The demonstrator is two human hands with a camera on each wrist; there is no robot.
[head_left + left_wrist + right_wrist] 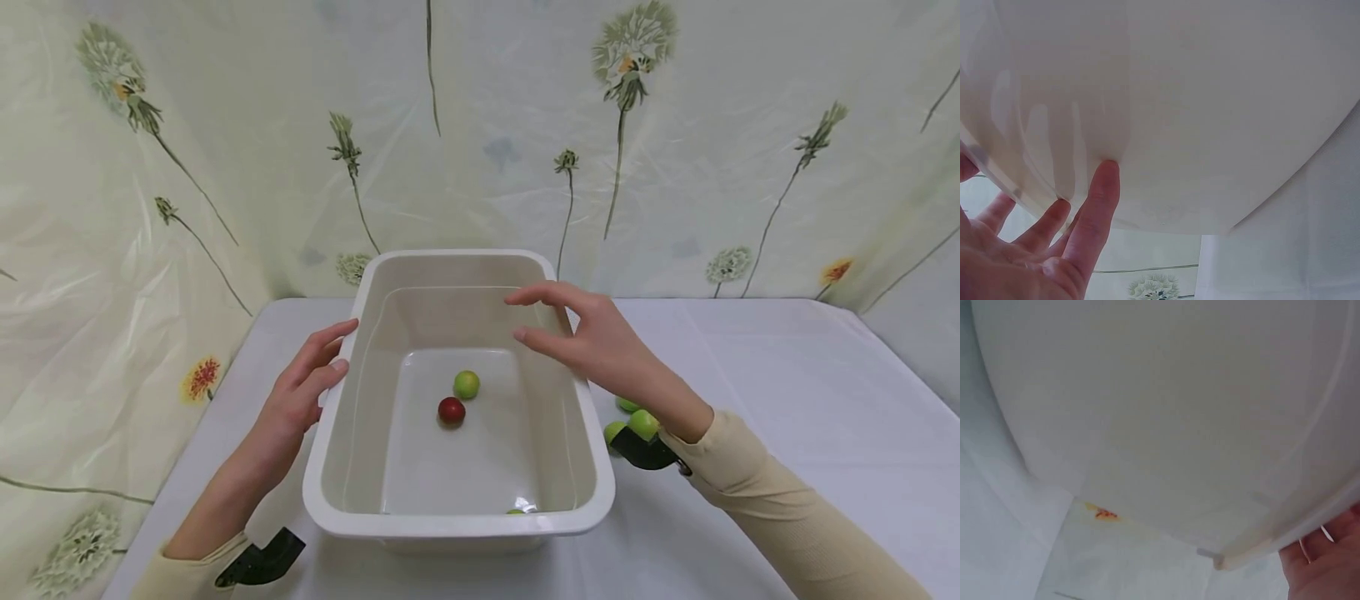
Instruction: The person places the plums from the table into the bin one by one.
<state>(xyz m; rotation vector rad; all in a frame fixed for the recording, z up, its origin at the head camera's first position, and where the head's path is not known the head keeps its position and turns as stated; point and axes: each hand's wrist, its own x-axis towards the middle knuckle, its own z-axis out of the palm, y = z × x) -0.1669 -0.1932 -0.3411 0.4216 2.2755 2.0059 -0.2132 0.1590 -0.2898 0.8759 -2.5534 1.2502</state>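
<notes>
A deep off-white plastic tub [457, 525] sits lengthwise on the table. On its floor lie a small round green fruit [467, 384] and a round dark red fruit [452, 412], close together; a sliver of another green one [516, 511] shows behind the near rim. My left hand [303, 379] is at the tub's left side, its fingers [1100, 200] extended, fingertips against the outer wall below the rim. My right hand [585, 329] is at the right rim, thumb and forefinger spread apart over the tub's inside, with nothing between them.
Several green fruits [642, 423] lie on the white-covered table [750, 375] right of the tub, partly hidden behind the right wrist. A dandelion-printed curtain [480, 167] hangs behind the table and along its left side. Black straps [262, 560] hang at both wrists.
</notes>
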